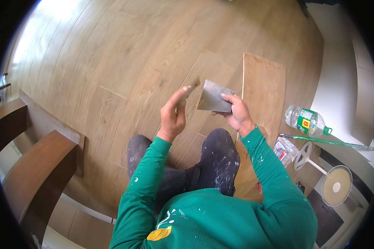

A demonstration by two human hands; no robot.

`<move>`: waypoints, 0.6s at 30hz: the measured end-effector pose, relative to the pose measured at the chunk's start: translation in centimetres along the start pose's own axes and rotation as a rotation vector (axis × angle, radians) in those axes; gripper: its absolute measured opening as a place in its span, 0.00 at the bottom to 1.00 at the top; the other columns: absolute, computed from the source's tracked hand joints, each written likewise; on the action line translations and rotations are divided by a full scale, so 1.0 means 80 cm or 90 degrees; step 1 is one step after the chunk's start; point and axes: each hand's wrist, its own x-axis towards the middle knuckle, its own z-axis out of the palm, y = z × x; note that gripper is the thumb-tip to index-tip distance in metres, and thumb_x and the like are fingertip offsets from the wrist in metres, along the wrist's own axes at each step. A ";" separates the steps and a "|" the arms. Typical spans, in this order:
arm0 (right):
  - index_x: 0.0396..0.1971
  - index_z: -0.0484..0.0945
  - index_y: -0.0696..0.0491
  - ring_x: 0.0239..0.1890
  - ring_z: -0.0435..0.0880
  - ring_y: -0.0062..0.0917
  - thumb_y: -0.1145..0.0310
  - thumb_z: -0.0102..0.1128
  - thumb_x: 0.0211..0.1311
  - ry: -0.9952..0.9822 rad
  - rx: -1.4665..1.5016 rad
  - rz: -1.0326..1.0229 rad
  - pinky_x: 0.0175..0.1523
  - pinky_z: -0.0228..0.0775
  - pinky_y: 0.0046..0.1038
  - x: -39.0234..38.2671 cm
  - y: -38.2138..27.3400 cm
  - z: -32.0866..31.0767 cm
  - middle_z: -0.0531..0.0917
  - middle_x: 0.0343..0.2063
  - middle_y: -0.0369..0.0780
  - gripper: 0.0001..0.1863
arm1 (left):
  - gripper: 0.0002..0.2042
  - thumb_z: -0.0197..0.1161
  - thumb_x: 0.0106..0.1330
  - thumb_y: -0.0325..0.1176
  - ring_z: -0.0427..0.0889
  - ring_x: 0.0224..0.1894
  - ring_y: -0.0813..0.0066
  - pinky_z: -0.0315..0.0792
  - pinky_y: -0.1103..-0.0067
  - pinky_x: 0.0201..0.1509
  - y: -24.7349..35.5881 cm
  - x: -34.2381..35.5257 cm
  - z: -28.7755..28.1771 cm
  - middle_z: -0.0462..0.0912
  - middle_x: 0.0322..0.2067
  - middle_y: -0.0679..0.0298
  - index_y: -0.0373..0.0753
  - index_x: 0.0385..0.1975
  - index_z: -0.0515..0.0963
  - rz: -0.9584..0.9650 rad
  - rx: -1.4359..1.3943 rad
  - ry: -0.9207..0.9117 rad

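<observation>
Two bare hands work in front of us above the wood-plank floor [153, 37]. Our right hand [239, 115] grasps a flat grey metal plate [214, 97], thumb on top, just right of the middle of the scene. Our left hand [173, 118] is raised just beside it, with a thin brown piece [195, 82] at its fingertips.

To the right, a long brown wooden board [264, 91] lies under and beyond our right wrist. Farther right we see a clear plastic bottle with a green label and cap [307, 120] on its side, a green pole spattered with white [326, 142], a clear packet with a red-and-blue print [284, 150] and, nearer, a white fan with a round beige head [336, 185]. Brown wooden ledges [50, 162] take up the near left.

The brown piece is blurred, so we cannot tell its kind or whether our left fingers grip it. Our right sleeve covers part of the board and most of a small red thing [260, 188]. The dark rim cuts off the ledges.
</observation>
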 end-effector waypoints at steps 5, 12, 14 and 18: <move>0.54 0.75 0.62 0.40 0.88 0.35 0.67 0.55 0.69 -0.015 0.096 0.067 0.38 0.82 0.39 0.032 -0.022 -0.013 0.86 0.45 0.46 0.18 | 0.26 0.54 0.58 0.12 0.80 0.61 0.50 0.78 0.65 0.61 -0.022 -0.034 -0.047 0.80 0.58 0.50 0.36 0.58 0.77 0.147 0.262 -0.225; 0.52 0.85 0.50 0.51 0.86 0.36 0.78 0.52 0.65 -0.016 -0.929 -0.532 0.56 0.79 0.34 0.234 -0.073 -0.079 0.86 0.53 0.40 0.19 | 0.24 0.57 0.61 0.16 0.79 0.62 0.53 0.75 0.64 0.64 -0.051 -0.147 -0.168 0.81 0.58 0.56 0.41 0.58 0.79 -0.031 0.464 -0.304; 0.53 0.84 0.50 0.56 0.82 0.36 0.79 0.52 0.62 -0.060 -1.096 -0.600 0.61 0.75 0.36 0.284 -0.075 -0.090 0.85 0.54 0.40 0.21 | 0.23 0.58 0.63 0.18 0.78 0.63 0.53 0.75 0.64 0.65 -0.058 -0.157 -0.175 0.81 0.58 0.57 0.43 0.59 0.79 -0.039 0.484 -0.262; 0.54 0.84 0.49 0.63 0.77 0.34 0.80 0.52 0.59 -0.148 -1.301 -0.643 0.67 0.69 0.37 0.317 -0.062 -0.066 0.84 0.54 0.41 0.24 | 0.23 0.58 0.65 0.19 0.76 0.65 0.53 0.74 0.64 0.66 -0.067 -0.152 -0.176 0.79 0.61 0.57 0.43 0.60 0.78 -0.075 0.527 -0.204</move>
